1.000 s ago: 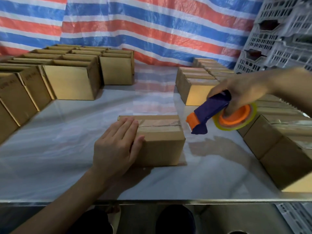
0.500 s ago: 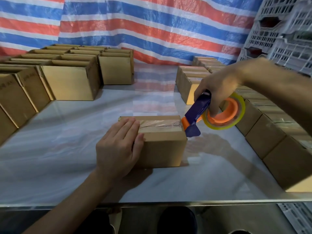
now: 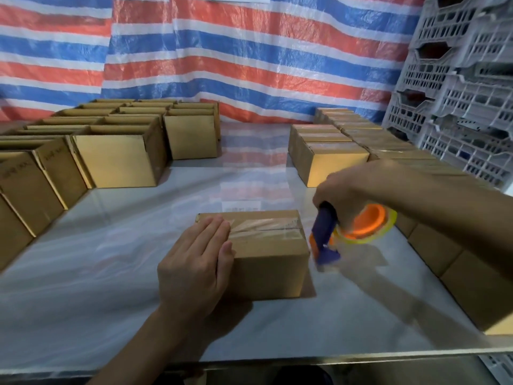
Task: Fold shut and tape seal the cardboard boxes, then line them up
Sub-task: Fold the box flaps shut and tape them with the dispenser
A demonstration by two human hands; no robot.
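Note:
A small closed cardboard box [image 3: 266,262] sits in the middle of the glossy table [image 3: 111,273], with clear tape along its top seam. My left hand [image 3: 197,262] lies flat on the box's left end, fingers straight, pressing it down. My right hand [image 3: 347,187] grips a tape dispenser [image 3: 347,234] with a blue handle, orange hub and yellowish roll. The dispenser's blue and orange head is down against the box's right side face, a little blurred.
Open-topped cardboard boxes [image 3: 116,159] stand in rows at the left and back left. Taped boxes [image 3: 327,159] are lined up along the right side toward the near edge. Grey plastic crates [image 3: 458,93] are stacked at the right. A striped tarp [image 3: 222,56] hangs behind.
My right hand has swung the tape dispenser in from the right and down over the box's right edge onto its side. My left hand has stayed on the box.

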